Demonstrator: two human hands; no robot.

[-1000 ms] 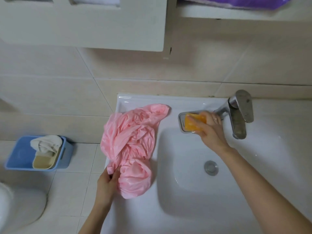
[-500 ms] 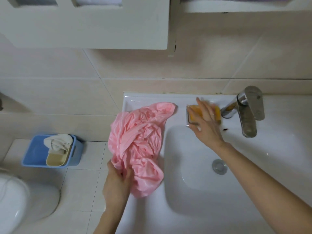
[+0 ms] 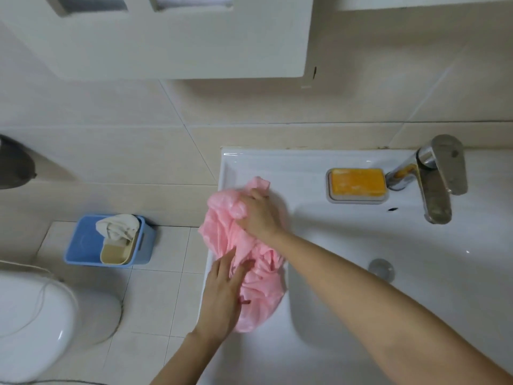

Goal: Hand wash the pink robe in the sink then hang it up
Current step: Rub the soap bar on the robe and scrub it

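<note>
The pink robe (image 3: 222,232) lies bunched on the left rim of the white sink (image 3: 347,315). My right hand (image 3: 258,215) grips the upper part of the bundle, its fingers curled into the cloth. At the lower part, my left hand (image 3: 224,290) lies on the robe with its fingers fairly straight. An orange soap bar (image 3: 356,181) sits alone in its grey dish at the back of the sink, left of the chrome tap (image 3: 433,176).
The basin's drain (image 3: 381,268) is right of my right forearm. A blue bin (image 3: 107,241) with a white cloth and a beige tub stands on the tiled floor. A white toilet (image 3: 36,323) is at lower left. A cabinet hangs above.
My right hand has left the soap in its dish and moved left onto the top of the robe. The left hand has shifted up over the lower bundle. The view has swung left.
</note>
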